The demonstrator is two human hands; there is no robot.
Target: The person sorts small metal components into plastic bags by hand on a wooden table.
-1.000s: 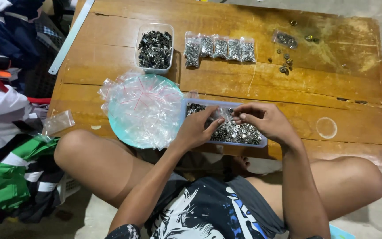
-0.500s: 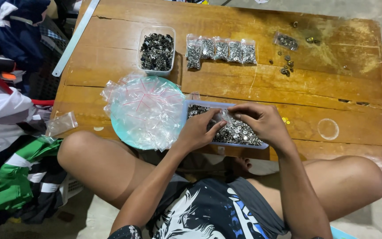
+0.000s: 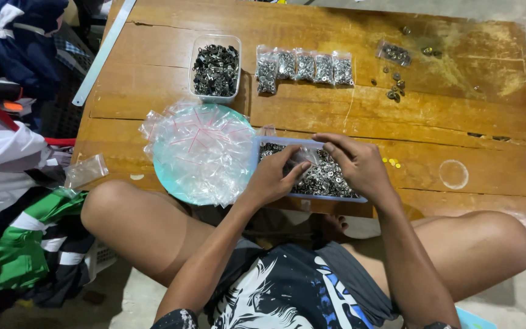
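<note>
My left hand (image 3: 273, 178) and my right hand (image 3: 355, 163) meet over a shallow blue-rimmed tray (image 3: 262, 145) full of small metal washers (image 3: 330, 181). Between the fingers of both hands is a small clear plastic bag (image 3: 304, 157), held just above the washers. A teal plate (image 3: 163, 176) piled with empty clear zip bags (image 3: 199, 149) sits right beside my left hand. The low wooden table (image 3: 336, 113) carries all of it, and my bare knees are at its near edge.
A clear tub of dark metal parts (image 3: 215, 69) stands at the back, with a row of filled small bags (image 3: 304, 67) to its right. Loose washers (image 3: 394, 88) and one more bag (image 3: 395, 53) lie far right. Clothes (image 3: 13, 183) are heaped left of the table.
Both hands stay over the tray. The fingers have shifted slightly around the small bag, and the view has drifted a little.
</note>
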